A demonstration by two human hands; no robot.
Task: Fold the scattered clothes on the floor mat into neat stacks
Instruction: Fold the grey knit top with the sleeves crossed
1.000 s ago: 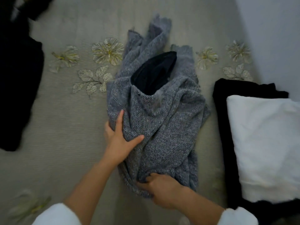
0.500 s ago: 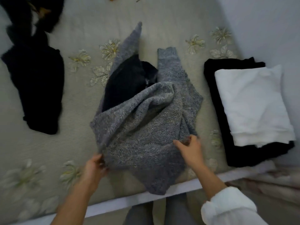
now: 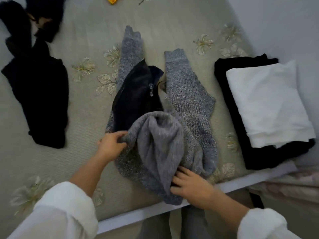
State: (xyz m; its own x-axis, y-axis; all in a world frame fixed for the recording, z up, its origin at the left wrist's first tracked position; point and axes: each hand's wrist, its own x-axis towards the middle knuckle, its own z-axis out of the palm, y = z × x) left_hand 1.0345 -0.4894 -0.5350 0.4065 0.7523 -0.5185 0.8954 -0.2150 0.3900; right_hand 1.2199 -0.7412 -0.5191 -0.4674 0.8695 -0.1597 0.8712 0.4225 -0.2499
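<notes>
A grey knit sweater [image 3: 188,100] lies crumpled in the middle of the beige flowered mat [image 3: 86,31], its two sleeves pointing away from me. A dark garment [image 3: 134,97] lies inside its folds. My left hand [image 3: 110,145] grips a bunched edge of the sweater on its left side and lifts it. My right hand [image 3: 188,185] grips the sweater's near hem, fingers tucked under the raised fabric. To the right lies a stack: a folded white cloth [image 3: 265,104] on a folded black garment [image 3: 259,157].
A loose black garment [image 3: 39,94] sprawls on the mat's left side. Something yellow [image 3: 112,0] shows at the top edge. The mat's white near border [image 3: 138,216] runs below my hands. A pale wall [image 3: 284,23] stands at the right.
My left hand has risen and moved right with the sweater's edge, pulling fabric up and over. My right hand has shifted down to the near hem. More of the dark garment shows.
</notes>
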